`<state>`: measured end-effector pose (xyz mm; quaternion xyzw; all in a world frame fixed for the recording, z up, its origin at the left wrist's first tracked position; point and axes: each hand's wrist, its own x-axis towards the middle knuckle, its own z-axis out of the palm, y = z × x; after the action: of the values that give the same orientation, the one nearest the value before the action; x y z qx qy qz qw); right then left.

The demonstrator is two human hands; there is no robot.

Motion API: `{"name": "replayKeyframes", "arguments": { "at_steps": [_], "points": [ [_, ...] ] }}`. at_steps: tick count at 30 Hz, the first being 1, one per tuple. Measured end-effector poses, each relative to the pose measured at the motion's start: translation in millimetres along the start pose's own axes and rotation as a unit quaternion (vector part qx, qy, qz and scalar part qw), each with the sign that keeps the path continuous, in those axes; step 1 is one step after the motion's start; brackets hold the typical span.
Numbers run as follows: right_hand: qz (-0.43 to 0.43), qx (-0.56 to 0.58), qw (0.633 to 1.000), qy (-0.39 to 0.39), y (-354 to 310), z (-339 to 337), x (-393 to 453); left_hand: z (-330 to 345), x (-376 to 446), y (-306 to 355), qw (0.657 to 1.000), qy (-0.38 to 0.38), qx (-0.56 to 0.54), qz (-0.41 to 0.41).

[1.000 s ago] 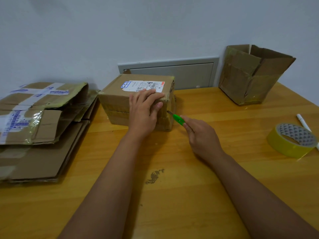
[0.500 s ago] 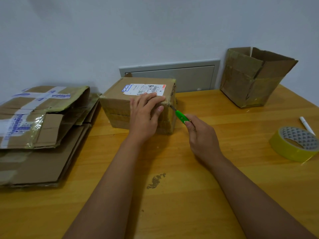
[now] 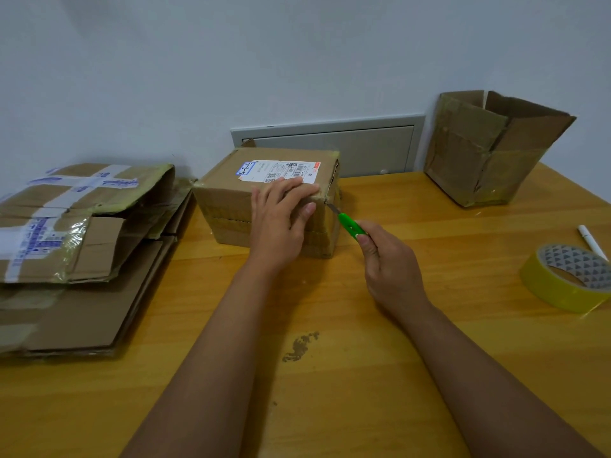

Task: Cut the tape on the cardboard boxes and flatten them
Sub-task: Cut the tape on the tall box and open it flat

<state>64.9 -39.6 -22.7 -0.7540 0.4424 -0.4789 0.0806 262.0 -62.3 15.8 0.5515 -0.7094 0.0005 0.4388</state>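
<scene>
A taped cardboard box (image 3: 228, 206) with a white shipping label on top stands at the middle back of the wooden table (image 3: 330, 375). My left hand (image 3: 281, 223) lies over its near right corner, fingers on the top edge, thumb on the front face. My right hand (image 3: 390, 269) grips a green utility knife (image 3: 350, 225); its blade tip touches the box's upper right corner. An open, empty cardboard box (image 3: 486, 150) stands at the back right.
A pile of flattened boxes (image 3: 76, 252) lies at the left. A yellow tape roll (image 3: 568, 276) and a white pen (image 3: 591, 241) lie at the right edge. A grey wall panel (image 3: 363, 147) sits behind the box.
The knife blade rose from the box's right side, halfway up, to its upper right corner. My left hand stayed on the box.
</scene>
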Motion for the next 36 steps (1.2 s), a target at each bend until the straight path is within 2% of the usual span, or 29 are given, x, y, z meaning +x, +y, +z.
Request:
{"name": "replayKeyframes", "arguments": {
  "at_steps": [10,20,29,36],
  "points": [
    [-0.021,-0.044,0.999,0.019,-6.2,-0.4,0.3,0.9,0.1,0.4,1.0,0.002,0.0,0.002],
    [-0.078,-0.086,0.993,-0.012,-4.5,-4.2,8.8,0.2,-0.1,1.7,1.0,0.0,0.006,0.003],
    [-0.048,-0.016,0.998,-0.027,0.2,-2.5,16.8,0.2,0.3,1.1,1.0,0.001,0.009,0.006],
    [-0.07,-0.035,0.995,-0.065,8.7,-7.6,21.1,0.7,1.4,-0.3,1.0,0.001,0.01,0.007]
  ]
}}
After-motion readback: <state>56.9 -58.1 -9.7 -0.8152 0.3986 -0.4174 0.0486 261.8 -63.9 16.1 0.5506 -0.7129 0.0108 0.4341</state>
